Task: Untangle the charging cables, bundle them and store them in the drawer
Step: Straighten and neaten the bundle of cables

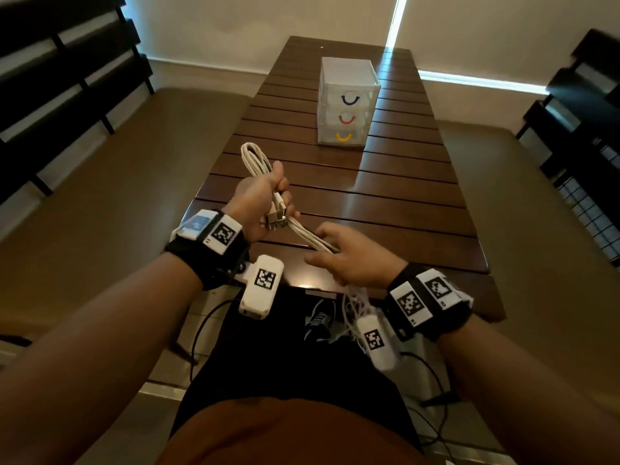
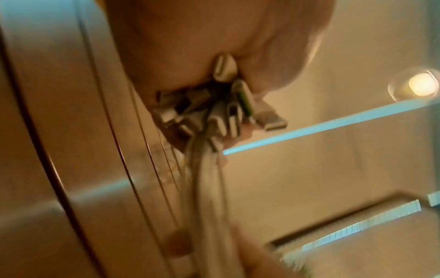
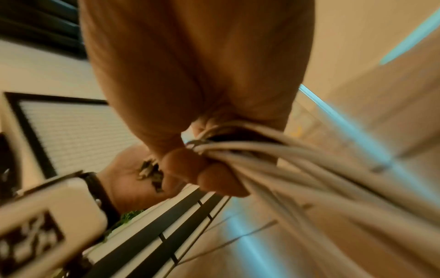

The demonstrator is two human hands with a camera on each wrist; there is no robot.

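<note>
cables (image 1: 303, 234): white, light, limp, smooth; likely slip and spring loose, so best held at the gathered middle near the plugs (image 1: 273, 221).
place: above the bench (image 1: 385, 203) near edge, 7 o'clock of the drawer unit (image 1: 347, 105).
left hand (image 1: 258, 204): fingers curled tight round loops and plugs.
right hand (image 1: 354, 260): fingers pinching the strands; tails hang below.

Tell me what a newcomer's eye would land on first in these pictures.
First, the bunch of white charging cables stretched between both hands above the near end of the dark slatted wooden table: the left hand grips the looped part with the metal plugs clustered at its palm, and the right hand holds the trailing strands. Next, the small clear plastic three-drawer unit with blue, red and yellow handles, all drawers shut, farther up the table.
</note>
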